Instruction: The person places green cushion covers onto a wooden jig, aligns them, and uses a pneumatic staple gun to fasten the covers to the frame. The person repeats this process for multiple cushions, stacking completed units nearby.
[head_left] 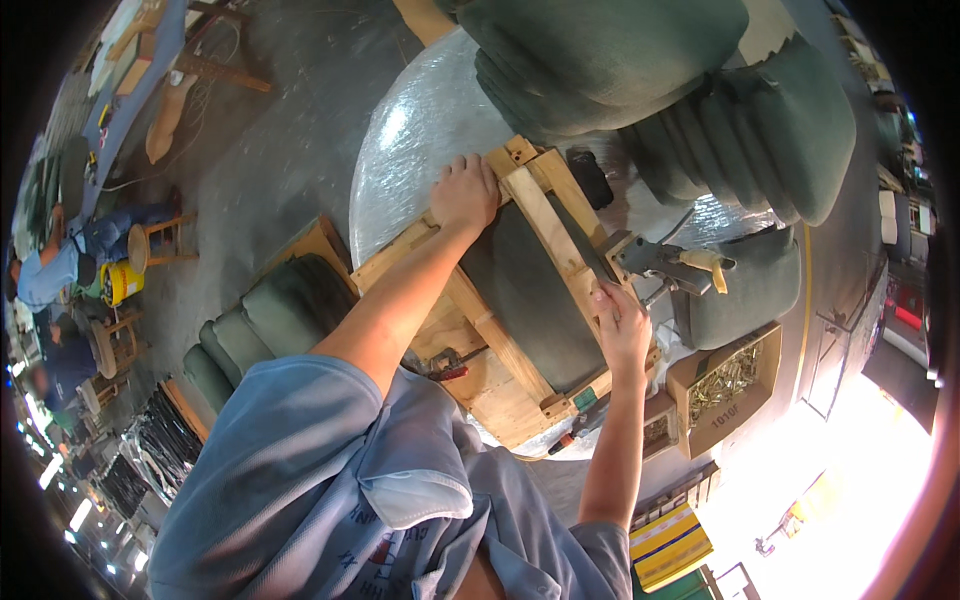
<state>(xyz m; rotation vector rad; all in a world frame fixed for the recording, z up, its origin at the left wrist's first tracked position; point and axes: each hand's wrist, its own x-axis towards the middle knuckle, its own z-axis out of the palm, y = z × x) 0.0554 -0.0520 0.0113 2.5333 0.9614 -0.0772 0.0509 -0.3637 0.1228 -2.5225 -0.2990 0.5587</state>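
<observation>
1. left hand [465, 192] pressed flat on the upper end of the wooden frame [500, 300], fingers curled over the top rail, clamping nothing else.
2. right hand [622, 318] closed on the lower end of a dark flat strap [585, 245], pinning it against the frame's right rail.
3. strap's long axis: from 11 o'clock down to 5 o'clock, following that rail; free end toward the left hand, held end under the right.
4. frame lying on the wrapped round table [410, 140], green panel [530, 290] inside it, tilted the same way.
5. staple gun [665, 262] just beside the right hand at its 1 o'clock, untouched; right hand far nearer than left.
6. box of brass fasteners [725, 385] at 4 o'clock of the right hand.
</observation>
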